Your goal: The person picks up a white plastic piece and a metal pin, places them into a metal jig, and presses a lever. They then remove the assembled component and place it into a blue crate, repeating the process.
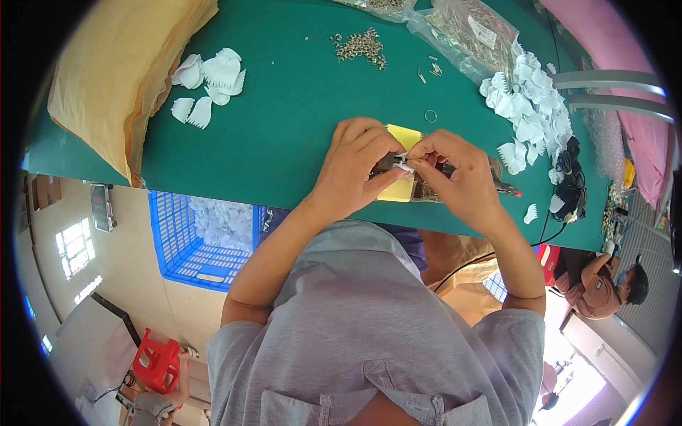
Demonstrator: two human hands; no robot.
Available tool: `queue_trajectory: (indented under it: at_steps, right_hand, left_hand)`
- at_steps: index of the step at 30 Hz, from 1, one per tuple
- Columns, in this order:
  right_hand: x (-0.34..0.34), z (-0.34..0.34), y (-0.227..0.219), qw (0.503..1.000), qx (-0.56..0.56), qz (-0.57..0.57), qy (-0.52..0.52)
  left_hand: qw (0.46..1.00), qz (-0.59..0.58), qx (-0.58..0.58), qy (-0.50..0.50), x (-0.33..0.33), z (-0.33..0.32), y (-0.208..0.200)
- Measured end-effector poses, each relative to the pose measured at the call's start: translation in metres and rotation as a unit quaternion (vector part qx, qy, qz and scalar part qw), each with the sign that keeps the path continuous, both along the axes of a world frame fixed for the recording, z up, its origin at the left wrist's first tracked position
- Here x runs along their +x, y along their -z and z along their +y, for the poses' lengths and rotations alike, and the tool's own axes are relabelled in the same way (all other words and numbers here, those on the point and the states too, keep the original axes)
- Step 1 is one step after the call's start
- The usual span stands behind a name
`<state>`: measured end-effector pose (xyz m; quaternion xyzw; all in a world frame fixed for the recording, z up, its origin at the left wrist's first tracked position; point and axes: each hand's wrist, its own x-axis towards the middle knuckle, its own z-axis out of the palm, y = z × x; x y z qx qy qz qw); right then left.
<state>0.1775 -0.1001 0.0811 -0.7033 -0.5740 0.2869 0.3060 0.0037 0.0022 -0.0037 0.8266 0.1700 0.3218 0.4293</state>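
Both my hands meet over a small fixture with a yellow plate (404, 136) near the table's front edge. Between the fingertips of my left hand (352, 167) and my right hand (458, 174) is a small white plastic piece (403, 167), mostly covered by the fingers. Each hand pinches at it, thumb against fingers. Under the right hand, a dark tool with a red tip (513, 192) sticks out to the right. A large heap of white toothed plastic pieces (529, 106) lies to the right, and a smaller group of them (217, 77) at the far left.
Small metal parts (361, 47) are piled at the back of the green table (284, 106), near a metal ring (430, 116) and a clear plastic bag (469, 35). A brown paper sack (121, 78) lies left. Below stands a blue basket (165, 234) of white pieces. A co-worker (597, 287) sits right.
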Motion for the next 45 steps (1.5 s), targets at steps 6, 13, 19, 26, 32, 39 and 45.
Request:
queue_trajectory:
  at_steps: [6,13,19,26,32,39,45]
  right_hand:
    - [-0.004,-0.011,0.002,0.993,0.073,0.052,0.074]
    - [0.019,0.011,0.004,0.994,0.087,-0.065,-0.003]
    - [0.020,0.006,-0.028,0.997,0.076,-0.024,0.002]
    - [0.014,0.008,-0.004,0.993,0.036,-0.071,-0.088]
    - [0.009,0.003,0.004,0.999,0.032,0.018,-0.022]
    - [0.036,0.042,0.015,0.995,-0.041,0.052,-0.080]
    - [0.053,0.067,0.033,0.968,-0.085,0.039,-0.233]
  left_hand:
    - [1.000,-0.001,-0.009,0.003,0.001,0.000,-0.001]
    - [0.998,-0.023,-0.046,-0.025,0.003,-0.001,0.002]
    - [0.998,-0.034,-0.007,-0.046,0.004,0.001,-0.003]
    - [0.999,-0.027,-0.019,-0.033,0.002,0.003,-0.003]
    - [0.997,0.015,-0.080,0.006,0.000,0.000,0.000]
    - [1.000,-0.014,-0.021,-0.017,0.000,-0.001,0.009]
    - [0.997,-0.017,0.056,-0.052,0.003,-0.002,0.002]
